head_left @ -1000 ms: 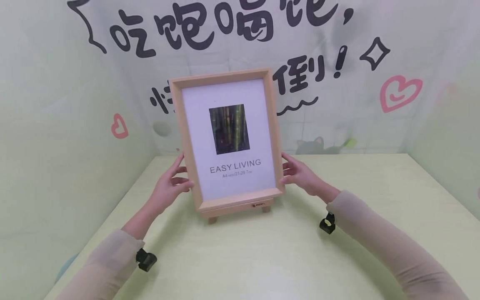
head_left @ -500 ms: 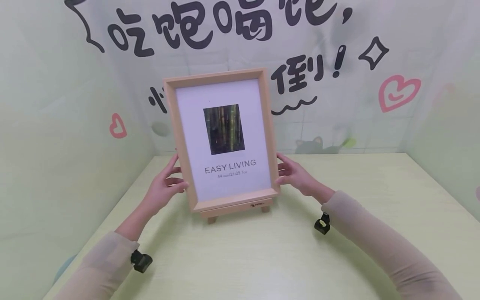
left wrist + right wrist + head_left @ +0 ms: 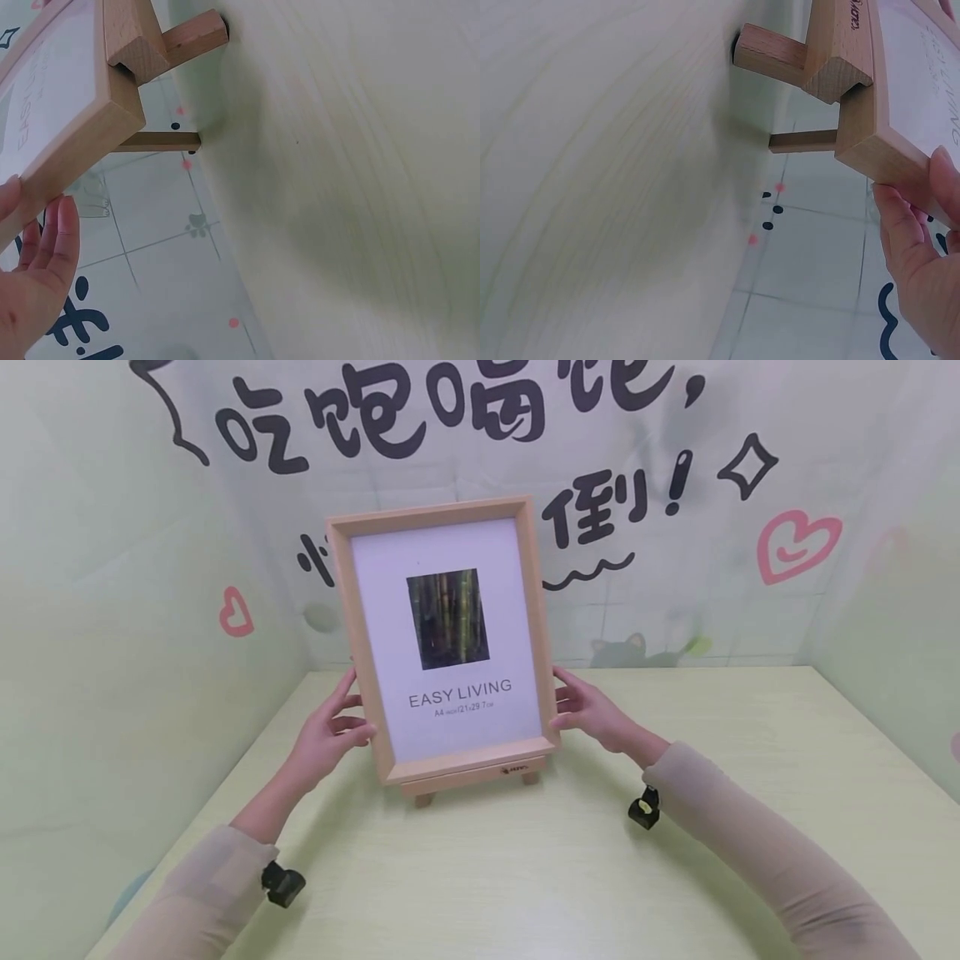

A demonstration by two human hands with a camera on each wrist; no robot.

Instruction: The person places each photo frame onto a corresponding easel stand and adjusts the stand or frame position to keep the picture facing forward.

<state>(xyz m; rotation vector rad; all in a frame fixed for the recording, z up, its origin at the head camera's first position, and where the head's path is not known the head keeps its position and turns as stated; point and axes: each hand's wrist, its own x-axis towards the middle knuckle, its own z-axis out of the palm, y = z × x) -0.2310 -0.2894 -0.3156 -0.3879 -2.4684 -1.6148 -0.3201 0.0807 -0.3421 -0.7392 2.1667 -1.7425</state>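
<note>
A light wooden picture frame [image 3: 450,727] stands on the ledge of a small wooden easel [image 3: 472,779], leaning slightly back. Behind its pane is a white sheet with a dark bamboo picture [image 3: 448,618] and the words EASY LIVING. My left hand [image 3: 326,739] grips the frame's left side low down, thumb at the front and fingers at the edge and behind. On the opposite side my right hand [image 3: 596,714] pinches the frame the same way. Both wrist views show the frame's lower corners resting on the easel ledge [image 3: 135,45], with a rear leg [image 3: 802,141] behind.
The easel stands on a pale green-yellow table [image 3: 480,877]. Behind it hangs a white backdrop [image 3: 720,610] with black lettering and pink hearts. Pale side walls [image 3: 112,610] flank the table. A dark wrist device [image 3: 283,883] hangs under each sleeve.
Both hands have shifted the picture frame slightly left along the easel ledge, while the easel stayed put. Over the last half second, hands and frame have barely moved.
</note>
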